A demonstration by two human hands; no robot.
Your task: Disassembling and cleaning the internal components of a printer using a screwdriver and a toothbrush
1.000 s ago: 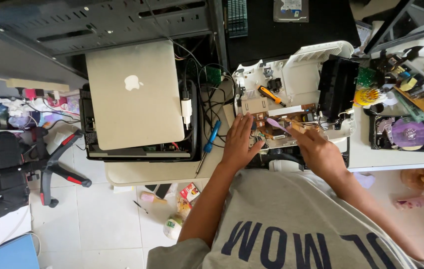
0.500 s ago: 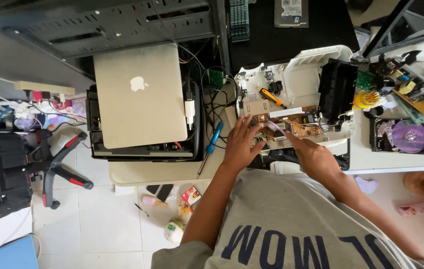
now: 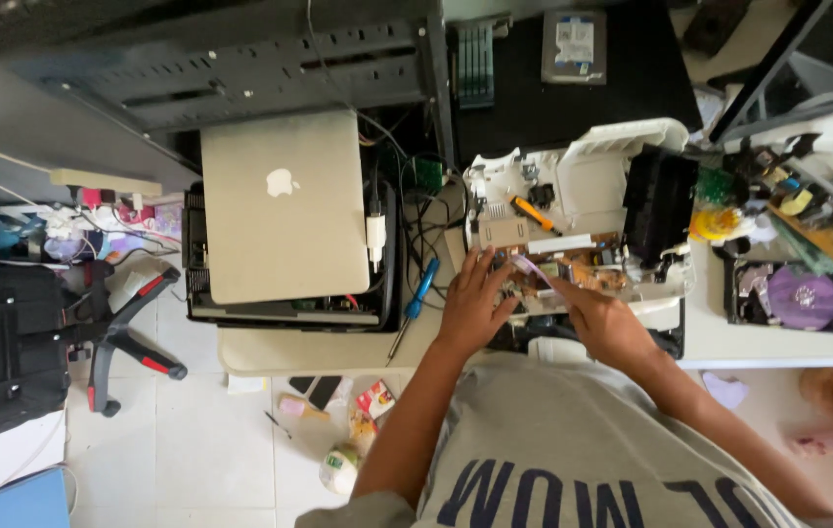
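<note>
Just beyond left hand, circuit board

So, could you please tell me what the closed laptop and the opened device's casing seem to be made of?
Closed laptop: probably aluminium, going by its even matte silver lid. Opened device's casing: likely moulded plastic, white and smooth with rounded edges, under the left hand and right hand.
</note>
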